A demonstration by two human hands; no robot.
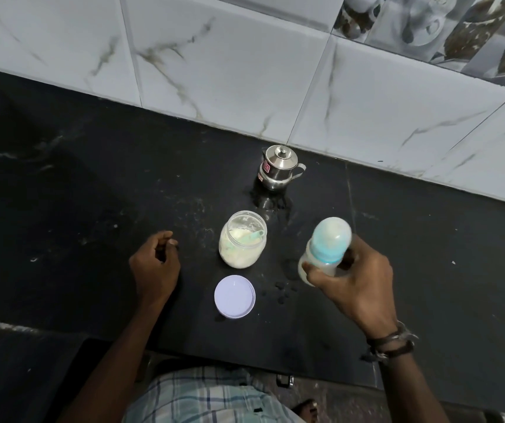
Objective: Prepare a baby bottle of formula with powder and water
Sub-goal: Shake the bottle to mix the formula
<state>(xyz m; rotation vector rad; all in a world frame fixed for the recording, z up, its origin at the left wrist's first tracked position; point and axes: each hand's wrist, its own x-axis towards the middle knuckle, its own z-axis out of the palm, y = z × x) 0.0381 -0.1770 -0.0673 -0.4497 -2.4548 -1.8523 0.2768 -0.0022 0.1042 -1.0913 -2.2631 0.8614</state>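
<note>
My right hand grips a baby bottle with a blue-green cap; the bottle is tilted, blurred and holds whitish liquid. An open clear jar of formula powder stands in the middle of the black counter, with a green scoop resting inside it. The jar's pale lilac lid lies upside down in front of it. A small lidded steel jug stands by the wall. My left hand rests on the counter left of the jar, fingers curled, holding nothing.
The black stone counter runs along a white marbled tile wall. Several dark drops lie on the counter between the lid and the bottle. The counter's front edge is just below my forearms.
</note>
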